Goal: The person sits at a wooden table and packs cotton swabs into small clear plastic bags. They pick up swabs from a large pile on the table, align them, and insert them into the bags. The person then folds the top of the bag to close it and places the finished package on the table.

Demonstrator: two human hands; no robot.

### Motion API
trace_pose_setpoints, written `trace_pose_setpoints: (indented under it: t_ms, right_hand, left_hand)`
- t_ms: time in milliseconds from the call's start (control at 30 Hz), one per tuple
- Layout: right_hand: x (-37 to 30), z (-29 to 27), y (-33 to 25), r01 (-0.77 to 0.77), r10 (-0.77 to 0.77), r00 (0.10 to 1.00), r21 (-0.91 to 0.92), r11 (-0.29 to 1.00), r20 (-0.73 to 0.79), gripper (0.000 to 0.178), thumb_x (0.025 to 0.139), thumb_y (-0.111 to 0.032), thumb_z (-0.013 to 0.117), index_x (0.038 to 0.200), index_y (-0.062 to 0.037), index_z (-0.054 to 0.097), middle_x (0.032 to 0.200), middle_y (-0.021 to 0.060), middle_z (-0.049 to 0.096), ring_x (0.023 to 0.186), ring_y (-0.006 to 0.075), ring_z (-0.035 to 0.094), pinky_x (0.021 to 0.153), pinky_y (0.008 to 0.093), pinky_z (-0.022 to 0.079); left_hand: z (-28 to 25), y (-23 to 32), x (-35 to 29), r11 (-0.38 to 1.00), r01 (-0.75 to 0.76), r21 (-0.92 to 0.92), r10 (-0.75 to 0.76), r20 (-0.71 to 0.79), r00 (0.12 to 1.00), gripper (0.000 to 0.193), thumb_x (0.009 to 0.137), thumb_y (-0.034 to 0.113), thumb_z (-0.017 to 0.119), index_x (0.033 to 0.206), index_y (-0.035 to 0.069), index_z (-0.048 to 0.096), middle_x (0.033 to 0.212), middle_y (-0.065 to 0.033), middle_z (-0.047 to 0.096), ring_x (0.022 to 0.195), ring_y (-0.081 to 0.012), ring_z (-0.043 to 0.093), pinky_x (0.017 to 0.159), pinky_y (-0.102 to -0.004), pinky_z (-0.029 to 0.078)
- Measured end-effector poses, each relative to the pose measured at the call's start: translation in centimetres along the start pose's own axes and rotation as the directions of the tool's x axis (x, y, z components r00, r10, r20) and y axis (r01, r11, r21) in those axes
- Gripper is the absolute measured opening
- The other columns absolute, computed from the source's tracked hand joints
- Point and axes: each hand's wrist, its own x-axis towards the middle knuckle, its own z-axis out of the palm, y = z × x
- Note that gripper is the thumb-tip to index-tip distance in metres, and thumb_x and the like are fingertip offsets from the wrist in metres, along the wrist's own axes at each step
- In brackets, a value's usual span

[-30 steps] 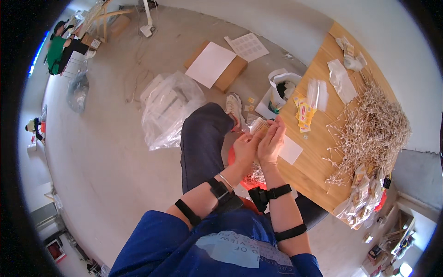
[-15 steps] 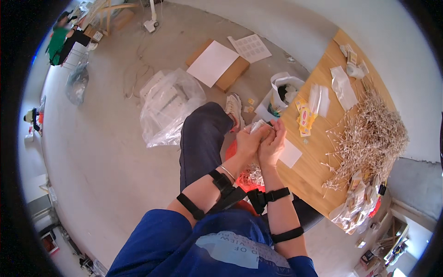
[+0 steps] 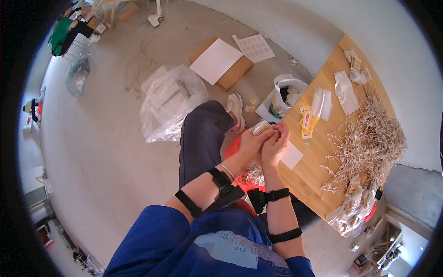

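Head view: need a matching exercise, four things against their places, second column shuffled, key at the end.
1. stick bundle
2. loose swabs
3. yellow packets
4. cardboard box

A. heaped on the right side of the table
B. on the floor, partly covered by a white sheet
C. between the left hand and right hand
D. on the table, beside clear plastic sleeves

Pairs: 1-C, 2-A, 3-D, 4-B
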Motion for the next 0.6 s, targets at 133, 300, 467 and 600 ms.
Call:
trace_pose_setpoints:
  t_ms: [133, 300, 467, 600]
  right_hand:
    - [0.0, 0.2, 0.7, 0.059, -0.059, 0.998, -0.003, 0.998, -0.036, 0.031, 0.093, 0.006, 0.045, 0.123, 0.0010, 0.052, 0.107, 0.0162, 0.063, 0.093, 0.0241, 0.065, 0.084, 0.0357, 0.052]
    - [-0.2, 0.3, 0.5, 0.067, -0.069, 0.997, -0.050, 0.997, -0.037, 0.033, 0.092, 0.007, 0.042, 0.124, 0.0010, 0.052, 0.106, 0.0165, 0.064, 0.094, 0.0258, 0.065, 0.085, 0.0361, 0.052]
    - [-0.1, 0.3, 0.4, 0.106, -0.109, 0.993, -0.077, 0.991, -0.035, 0.037, 0.092, 0.007, 0.040, 0.127, 0.0004, 0.051, 0.106, 0.0170, 0.065, 0.098, 0.0283, 0.065, 0.088, 0.0366, 0.051]
    - [-0.1, 0.2, 0.6, 0.058, -0.058, 0.998, -0.029, 0.998, 0.003, 0.036, 0.092, 0.006, 0.042, 0.127, 0.0008, 0.051, 0.107, 0.0169, 0.065, 0.100, 0.0285, 0.065, 0.089, 0.0368, 0.051]
  left_hand:
    - [-0.5, 1.4, -0.9, 0.999, 0.047, 0.019, -0.046, -0.045, 0.998, 0.021, 0.090, 0.016, 0.071, 0.105, 0.002, 0.066, 0.093, -0.0041, 0.068, 0.078, -0.0107, 0.064, 0.068, -0.0236, 0.051]
    - [-1.8, 0.5, -1.5, 0.994, 0.081, 0.079, -0.066, -0.178, 0.982, 0.015, 0.091, 0.017, 0.070, 0.096, 0.003, 0.066, 0.087, -0.0021, 0.067, 0.073, -0.0085, 0.062, 0.064, -0.0225, 0.049]
    - [-1.2, -0.5, -2.1, 0.995, 0.086, 0.051, -0.078, -0.149, 0.986, 0.015, 0.091, 0.014, 0.070, 0.097, 0.002, 0.066, 0.086, -0.0019, 0.067, 0.076, -0.0085, 0.062, 0.066, -0.0231, 0.050]
    - [-1.0, 0.3, -1.0, 0.989, -0.030, 0.145, 0.049, -0.125, 0.991, 0.020, 0.087, 0.016, 0.073, 0.097, -0.001, 0.067, 0.085, -0.0019, 0.067, 0.075, -0.0080, 0.061, 0.065, -0.0237, 0.050]
